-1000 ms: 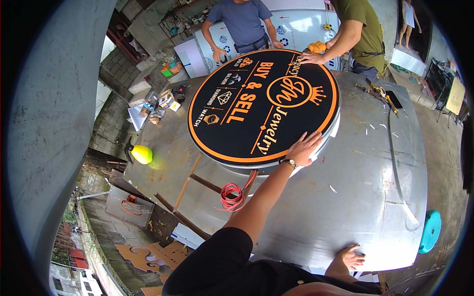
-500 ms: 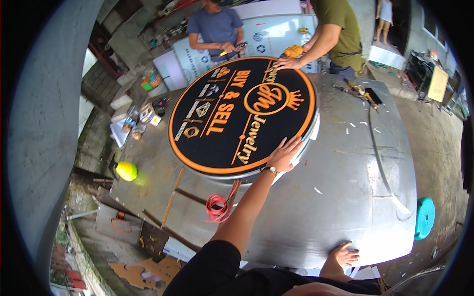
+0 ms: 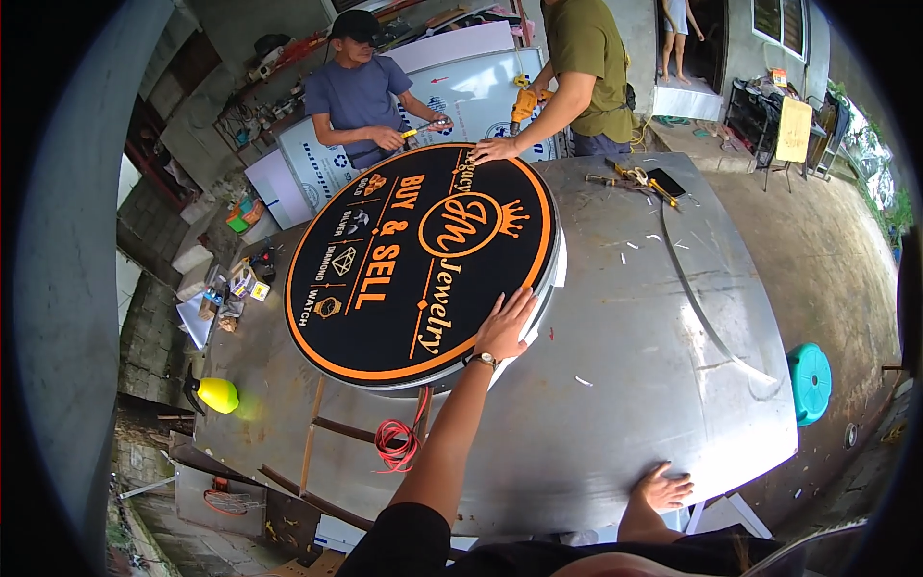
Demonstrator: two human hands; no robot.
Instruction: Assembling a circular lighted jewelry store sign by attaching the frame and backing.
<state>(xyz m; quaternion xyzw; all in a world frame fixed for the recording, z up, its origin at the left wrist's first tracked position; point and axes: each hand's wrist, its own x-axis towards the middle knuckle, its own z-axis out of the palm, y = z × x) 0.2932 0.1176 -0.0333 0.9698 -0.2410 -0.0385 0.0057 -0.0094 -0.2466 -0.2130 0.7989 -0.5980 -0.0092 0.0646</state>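
Note:
A round black sign (image 3: 413,221) with an orange rim and gold lettering lies face up on a metal table (image 3: 615,365). My left hand (image 3: 507,325), with a watch at its wrist, rests with outstretched fingers on the sign's near right rim. My right hand (image 3: 663,489) lies with spread fingers on the table's near edge and holds nothing. Beneath the sign's near edge sits a coil of red wire (image 3: 396,444). Across the sign, a co-worker in an olive shirt (image 3: 601,82) touches the far rim with one hand and holds a yellow power drill (image 3: 524,108).
Another co-worker in a blue shirt (image 3: 358,101) holds a yellow-handled tool at the far side. Pliers (image 3: 630,175), a phone (image 3: 663,183) and a thin strip (image 3: 697,308) lie at right. A yellow spray bottle (image 3: 217,394) stands left. A teal stool (image 3: 810,383) is beyond the right edge.
The view has tilted up and turned right, so the sign and table appear lower and farther left. My hands keep their places on the sign and table. The olive-shirted co-worker's drill now points upright.

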